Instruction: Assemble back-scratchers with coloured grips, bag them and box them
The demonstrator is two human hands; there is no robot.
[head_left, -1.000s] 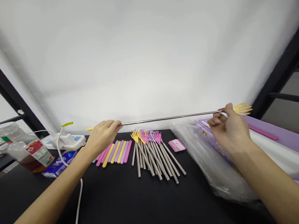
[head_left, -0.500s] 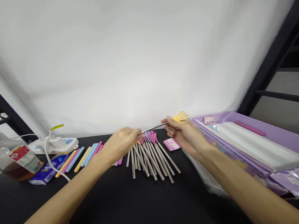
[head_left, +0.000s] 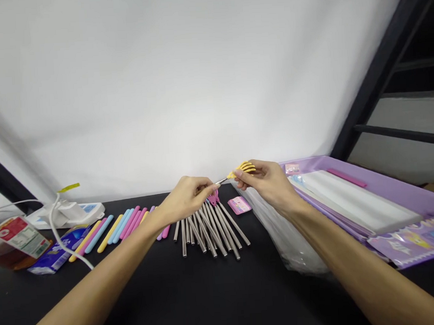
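Forearms angle in from the lower corners and converge near centre. Left hand [head_left: 186, 197]: back upward, thumb and fingers pinched on the metal rod [head_left: 222, 180] of the yellow back scratcher [head_left: 246, 167]. Right hand [head_left: 268, 181]: turned inward, thumb laid on the scratcher's claw end, fingers curled beneath, grip narrow. Scratcher is held aloft between both hands, rod sloping up to the right. Under it, a fanned pile of scratchers [head_left: 215, 229] on the black table [head_left: 155, 294]; pink card [head_left: 239, 205] just right of the pile.
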